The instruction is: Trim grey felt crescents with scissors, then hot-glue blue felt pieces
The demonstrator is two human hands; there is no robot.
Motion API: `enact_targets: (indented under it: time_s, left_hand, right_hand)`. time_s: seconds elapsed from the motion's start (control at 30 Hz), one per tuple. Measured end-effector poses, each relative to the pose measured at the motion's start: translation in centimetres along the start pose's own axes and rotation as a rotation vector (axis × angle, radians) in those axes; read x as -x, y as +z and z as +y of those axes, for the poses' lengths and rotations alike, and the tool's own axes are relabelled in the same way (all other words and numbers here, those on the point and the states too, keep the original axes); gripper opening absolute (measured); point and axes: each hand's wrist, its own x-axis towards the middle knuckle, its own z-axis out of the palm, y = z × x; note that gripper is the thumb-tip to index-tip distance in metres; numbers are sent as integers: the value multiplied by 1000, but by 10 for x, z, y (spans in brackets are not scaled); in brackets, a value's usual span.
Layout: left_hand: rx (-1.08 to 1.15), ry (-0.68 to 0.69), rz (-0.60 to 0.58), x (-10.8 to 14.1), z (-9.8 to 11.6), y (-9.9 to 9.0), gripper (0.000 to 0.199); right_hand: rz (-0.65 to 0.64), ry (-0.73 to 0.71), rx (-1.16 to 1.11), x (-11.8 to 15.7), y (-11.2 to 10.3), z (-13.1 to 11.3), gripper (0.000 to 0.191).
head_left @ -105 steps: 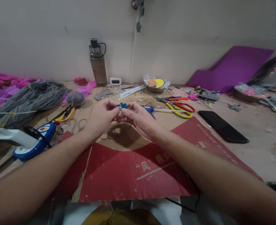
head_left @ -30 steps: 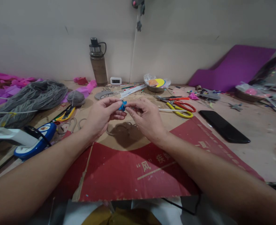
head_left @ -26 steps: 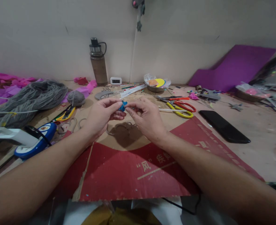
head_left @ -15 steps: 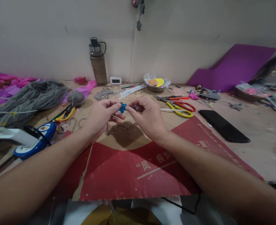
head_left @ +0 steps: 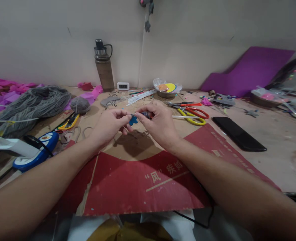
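Observation:
A small blue piece (head_left: 133, 119), apparently star-shaped, hangs just below my fingertips over the cardboard. My left hand (head_left: 114, 124) pinches it near its upper edge with thumb and forefinger. From the other side, my right hand (head_left: 160, 124) closes thumb and forefinger at the same edge. Something small and dark shows within the right fingers, too hidden to name. A thin grey cord (head_left: 145, 133) lies on the cardboard beneath my hands.
Red-printed cardboard (head_left: 127, 187) covers the table's front. To the right lie scissors (head_left: 195, 117) and a black phone (head_left: 238, 134). Grey yarn (head_left: 37, 100), a utility knife (head_left: 69, 122) and a blue-and-white power strip (head_left: 37, 154) are left. A bottle (head_left: 104, 70) stands behind.
The blue piece has dropped slightly and turned, hanging lower between my fingers. My fingertips have come closer together at its top. The view has shifted a little.

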Motion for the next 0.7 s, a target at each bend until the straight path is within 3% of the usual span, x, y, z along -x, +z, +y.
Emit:
enact_targets:
  time_s: [0.23,0.7]
  left_hand:
    - [-12,-26,-29,-1,1,-1,15]
    - [225,-83,-31,-1,-1,0,15]
  right_hand:
    - [-30,45,-24,-2,1,4,9]
    - [-84,134,-111,-4,2,6,11]
